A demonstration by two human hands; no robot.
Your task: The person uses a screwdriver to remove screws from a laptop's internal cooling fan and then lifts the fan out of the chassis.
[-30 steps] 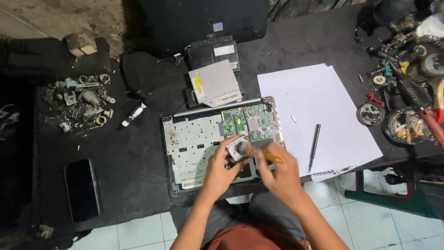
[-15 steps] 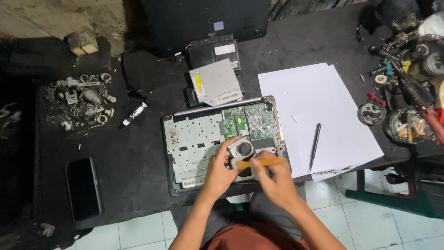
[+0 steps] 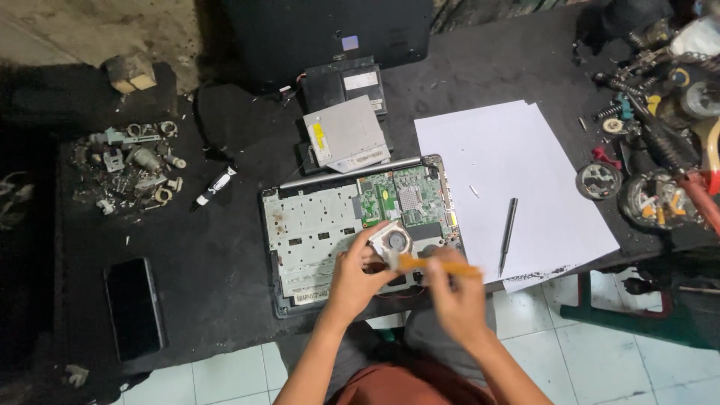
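Mid-cleaning: left hand (image 3: 352,279) clenches a small cooling fan (image 3: 393,243) over the opened laptop (image 3: 315,232); right hand (image 3: 456,300), at 4 o'clock, grasps an orange-handled brush (image 3: 439,265); next likely needs steadier strokes.

Bare to the elbows, both forearms without sleeves, watch or rings; left hand (image 3: 358,279), right hand (image 3: 456,300) (blurred); below, rust-red shirt and grey trousers.
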